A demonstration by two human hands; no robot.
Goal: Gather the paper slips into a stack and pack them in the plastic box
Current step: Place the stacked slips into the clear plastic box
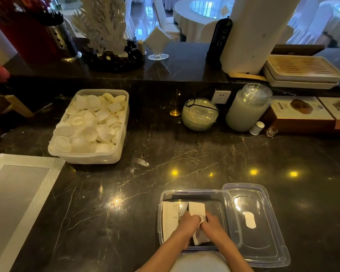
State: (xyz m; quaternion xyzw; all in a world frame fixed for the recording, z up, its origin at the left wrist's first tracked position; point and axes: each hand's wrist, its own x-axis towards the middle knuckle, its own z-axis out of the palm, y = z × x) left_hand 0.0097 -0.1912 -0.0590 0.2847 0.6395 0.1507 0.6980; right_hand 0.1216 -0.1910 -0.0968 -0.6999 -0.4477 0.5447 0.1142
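A clear plastic box (194,192) sits on the dark marble counter near the front edge. One stack of white paper slips (170,218) lies flat against its left wall. A second stack of slips (197,210) is inside the box at the middle, with both hands closed around it. My left hand (188,221) grips its left side and my right hand (212,222) grips its right side. The lower end of that stack shows between my wrists. The box's clear lid (263,236) lies flat just right of the box.
A white tub (90,158) full of small white cups stands at the left. A woven placemat (18,193) lies at the far left. Wrapped stacks of lids (199,114), a tall jar (247,108), a small glass (271,132) and cartons (302,114) line the back.
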